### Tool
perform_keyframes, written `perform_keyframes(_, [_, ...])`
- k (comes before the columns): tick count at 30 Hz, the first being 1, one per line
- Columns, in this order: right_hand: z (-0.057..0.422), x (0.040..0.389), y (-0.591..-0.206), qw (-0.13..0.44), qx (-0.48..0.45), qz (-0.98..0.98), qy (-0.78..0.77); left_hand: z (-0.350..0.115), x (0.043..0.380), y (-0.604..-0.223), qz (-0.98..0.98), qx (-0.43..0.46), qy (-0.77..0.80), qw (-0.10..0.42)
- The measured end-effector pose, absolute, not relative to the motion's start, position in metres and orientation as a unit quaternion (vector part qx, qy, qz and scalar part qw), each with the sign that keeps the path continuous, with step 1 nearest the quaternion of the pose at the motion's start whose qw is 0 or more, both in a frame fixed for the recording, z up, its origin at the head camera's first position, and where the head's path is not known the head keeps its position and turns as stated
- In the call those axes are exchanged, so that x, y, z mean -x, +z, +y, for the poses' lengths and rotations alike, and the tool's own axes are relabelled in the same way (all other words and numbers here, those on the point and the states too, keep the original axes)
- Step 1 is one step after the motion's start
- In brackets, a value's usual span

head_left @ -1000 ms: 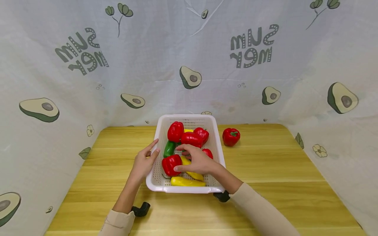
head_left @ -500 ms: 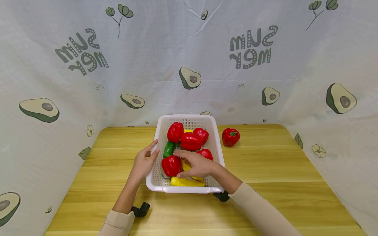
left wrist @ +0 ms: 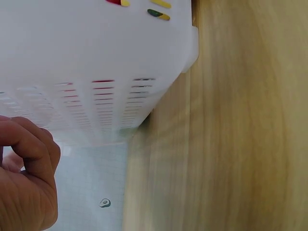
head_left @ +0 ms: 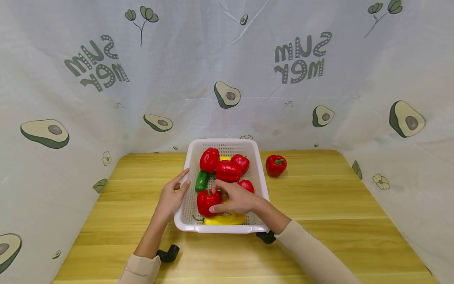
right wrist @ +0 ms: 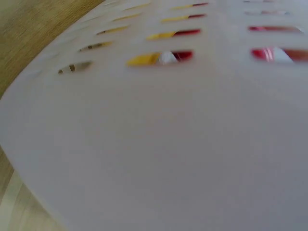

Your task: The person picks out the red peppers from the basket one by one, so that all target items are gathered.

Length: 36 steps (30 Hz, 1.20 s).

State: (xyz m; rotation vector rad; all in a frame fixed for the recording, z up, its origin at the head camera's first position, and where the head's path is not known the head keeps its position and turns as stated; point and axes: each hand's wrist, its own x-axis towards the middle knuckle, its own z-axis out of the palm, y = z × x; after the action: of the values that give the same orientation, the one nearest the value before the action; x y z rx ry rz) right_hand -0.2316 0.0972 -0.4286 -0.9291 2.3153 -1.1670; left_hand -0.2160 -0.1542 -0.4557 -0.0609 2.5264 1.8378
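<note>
A white plastic basket [head_left: 264,197] holds several red bell peppers, a green pepper [head_left: 201,181] and long yellow peppers [head_left: 225,219]. My left hand [head_left: 171,199] holds its left rim, thumb and index finger on the edge; in the left wrist view other fingers [left wrist: 36,149] curl beside the slotted wall. Inside the basket, my right hand [head_left: 235,198] grips a red bell pepper [head_left: 206,203] at the front left, thumb on its near side and fingers by its green stem. The right wrist view has only the basket's outer wall [right wrist: 159,134], hiding that hand.
Another red bell pepper [head_left: 276,165] stands on the wooden table [head_left: 319,205] right of the basket. Black wrist-camera pieces [head_left: 168,253] sit by both wrists. A pale avocado-print curtain [head_left: 198,59] hangs behind and along both sides.
My right hand has closed on the front-left red bell pepper and turned it so its stem shows. A yellow pepper beside it has shifted. My left hand stays at the rim.
</note>
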Motion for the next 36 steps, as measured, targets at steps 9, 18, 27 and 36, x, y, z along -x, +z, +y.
perform_keyframes(9, [0.090,0.228,-0.431,0.202,0.306,0.825,-0.430,-0.156,0.213,-0.458,0.805,0.023,0.593,0.006])
perform_keyframes(18, [0.087,0.227,-0.434,0.235,0.312,0.825,-0.409,-0.156,0.211,-0.458,0.802,0.022,0.597,0.015])
perform_keyframes(27, [0.084,0.228,-0.433,0.178,0.328,0.839,-0.396,-0.156,0.213,-0.459,0.804,0.028,0.593,0.011])
perform_keyframes(36, [0.091,0.225,-0.427,0.187,0.299,0.833,-0.426,-0.155,0.214,-0.455,0.804,0.018,0.595,0.013])
